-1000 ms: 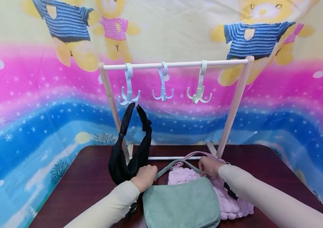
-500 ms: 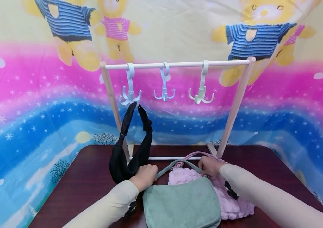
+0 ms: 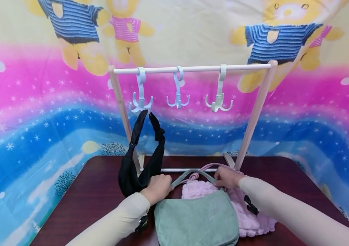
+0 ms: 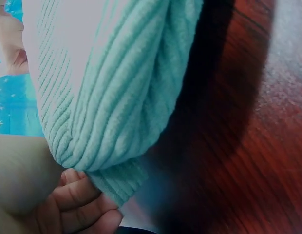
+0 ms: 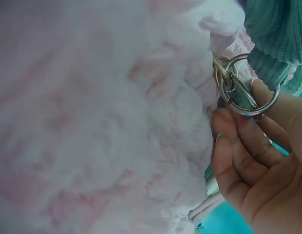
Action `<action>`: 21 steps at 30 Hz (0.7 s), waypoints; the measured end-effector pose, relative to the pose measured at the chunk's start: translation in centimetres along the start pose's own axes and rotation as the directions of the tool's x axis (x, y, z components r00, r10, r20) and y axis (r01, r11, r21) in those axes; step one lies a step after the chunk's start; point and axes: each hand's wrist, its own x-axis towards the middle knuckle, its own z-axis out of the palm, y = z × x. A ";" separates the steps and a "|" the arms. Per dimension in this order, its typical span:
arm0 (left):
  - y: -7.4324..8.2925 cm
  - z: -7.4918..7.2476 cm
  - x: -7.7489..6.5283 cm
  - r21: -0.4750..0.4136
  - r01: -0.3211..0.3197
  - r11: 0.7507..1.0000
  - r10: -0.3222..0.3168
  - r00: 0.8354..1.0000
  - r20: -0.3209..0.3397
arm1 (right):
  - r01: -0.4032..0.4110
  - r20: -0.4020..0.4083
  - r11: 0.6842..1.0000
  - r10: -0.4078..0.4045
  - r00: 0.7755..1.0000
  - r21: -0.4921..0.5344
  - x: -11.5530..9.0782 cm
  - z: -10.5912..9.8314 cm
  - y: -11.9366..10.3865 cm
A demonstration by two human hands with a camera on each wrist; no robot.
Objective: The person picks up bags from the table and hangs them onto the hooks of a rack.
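A green corduroy shoulder bag point(image 3: 196, 218) lies at the front of the table, its strap point(image 3: 179, 180) arching up behind it. My left hand point(image 3: 157, 189) grips the left end of that strap; the left wrist view shows the fingers curled round the ribbed band. At the strap's other end, my right hand point(image 3: 228, 177) pinches it beside a metal ring point(image 5: 248, 113). Beneath and behind the green bag sits a fluffy pink bag point(image 3: 251, 223) with a knotted pink cord handle point(image 3: 212, 165).
Behind the bags stands a wooden rack point(image 3: 255, 112) with a white top bar point(image 3: 199, 68). It carries a left hook point(image 3: 141, 92), a middle hook point(image 3: 178, 92) and a right hook point(image 3: 219, 92). A black bag point(image 3: 128, 171) hangs from the left hook, close to my left hand.
Both hands have risen very slightly, and the strap's arch stands a little higher between them. The green bag's body stays in nearly the same place.
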 end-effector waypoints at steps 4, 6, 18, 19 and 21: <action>0.2 0.0 0.2 -0.008 0.011 1.000 -0.011 1.000 -0.012 | 0.001 -0.017 1.000 -0.001 1.000 -0.004 -0.2 0.0 -0.2; 0.2 0.1 0.3 -0.009 0.010 1.000 -0.010 0.999 -0.031 | -0.008 -0.024 1.000 0.009 1.000 0.004 -0.2 -0.1 -0.3; 0.8 -0.7 0.4 -0.022 0.028 0.999 -0.031 0.989 -0.146 | 0.016 -0.097 0.998 -0.010 0.995 0.061 -0.6 -0.8 -0.1; 0.9 -0.8 0.3 -0.025 0.032 0.999 -0.035 0.988 -0.147 | 0.023 -0.102 0.998 -0.018 0.995 0.055 -0.6 -0.8 -0.2; 1.0 -1.0 0.3 -0.026 0.032 0.999 -0.036 0.987 -0.157 | 0.029 -0.106 0.998 -0.023 0.994 0.057 -0.8 -1.0 -0.4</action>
